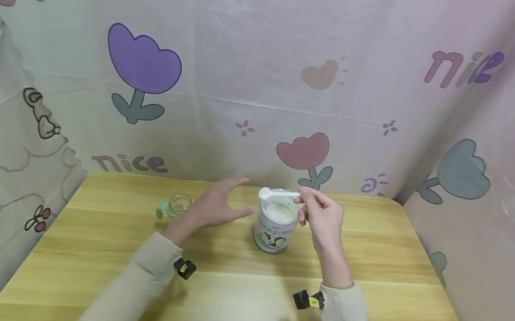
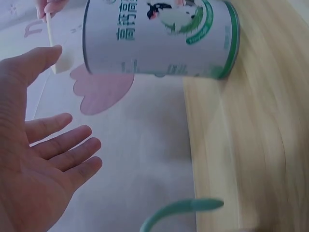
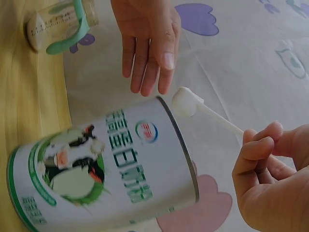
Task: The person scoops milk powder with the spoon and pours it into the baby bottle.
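Note:
Between thumb and fingers my right hand (image 1: 324, 220) pinches the handle of a white measuring scoop (image 1: 277, 193). The scoop lies roughly level above the open mouth of a milk powder tin (image 1: 272, 237), its bowl toward the left. White tin walls carry green lettering and a cow picture, and pale powder shows inside. How full the scoop is, I cannot tell. My left hand (image 1: 214, 207) is spread to the left of the tin, palm toward it, fingers apart and holding nothing. Behind that wrist stands a clear bottle (image 3: 55, 26) with green handles, partly hidden in the head view.
The tin and bottle stand on a light wooden table (image 1: 233, 304), near its back edge. A printed cloth (image 1: 232, 65) with flowers and words hangs right behind the table and along both sides.

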`<state>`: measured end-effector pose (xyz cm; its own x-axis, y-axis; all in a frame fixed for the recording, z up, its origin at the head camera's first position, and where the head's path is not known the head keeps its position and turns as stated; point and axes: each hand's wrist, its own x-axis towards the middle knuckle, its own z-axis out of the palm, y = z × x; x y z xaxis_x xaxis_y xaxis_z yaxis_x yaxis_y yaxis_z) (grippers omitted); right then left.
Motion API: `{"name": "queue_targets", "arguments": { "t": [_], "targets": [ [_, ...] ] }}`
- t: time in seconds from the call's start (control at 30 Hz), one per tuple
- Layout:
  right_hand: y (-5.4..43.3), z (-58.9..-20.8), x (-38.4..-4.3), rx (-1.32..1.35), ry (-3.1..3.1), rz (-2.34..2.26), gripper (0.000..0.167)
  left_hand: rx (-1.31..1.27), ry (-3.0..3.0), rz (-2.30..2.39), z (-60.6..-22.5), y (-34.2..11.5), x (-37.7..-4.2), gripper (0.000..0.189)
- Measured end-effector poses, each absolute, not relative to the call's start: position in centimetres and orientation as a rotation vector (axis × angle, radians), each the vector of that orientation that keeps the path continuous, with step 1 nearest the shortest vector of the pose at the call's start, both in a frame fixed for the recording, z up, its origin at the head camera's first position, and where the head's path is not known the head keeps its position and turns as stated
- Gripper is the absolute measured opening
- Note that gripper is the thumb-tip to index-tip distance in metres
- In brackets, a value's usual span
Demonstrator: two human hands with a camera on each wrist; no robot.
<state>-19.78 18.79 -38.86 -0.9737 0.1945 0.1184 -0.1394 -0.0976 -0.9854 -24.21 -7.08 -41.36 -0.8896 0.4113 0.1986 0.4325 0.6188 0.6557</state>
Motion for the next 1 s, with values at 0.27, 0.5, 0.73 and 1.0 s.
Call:
{"name": "queue_targets", "arguments": {
  "t": [0.27,0.5,0.73,1.0],
  "targets": [
    [16.8,-39.0,-20.0,-0.012,-1.940,2.213,0.017,-0.658,-2.806,-1.122,-41.2,-9.6,-23.6,0.074],
    [15.2,-38.9,-20.1,0.008,-1.930,2.265,0.025,-0.605,-2.825,-1.060,-41.1,-11.5,-23.0,0.076],
    [14.0,-38.9,-20.2,0.019,-1.946,2.301,0.031,-0.568,-2.819,-1.048,-41.6,-13.7,-22.5,0.076],
    [12.8,-39.3,-20.3,0.038,-1.938,2.333,0.029,-0.542,-2.799,-1.017,-42.2,-15.7,-22.2,0.079]
  ]
}}
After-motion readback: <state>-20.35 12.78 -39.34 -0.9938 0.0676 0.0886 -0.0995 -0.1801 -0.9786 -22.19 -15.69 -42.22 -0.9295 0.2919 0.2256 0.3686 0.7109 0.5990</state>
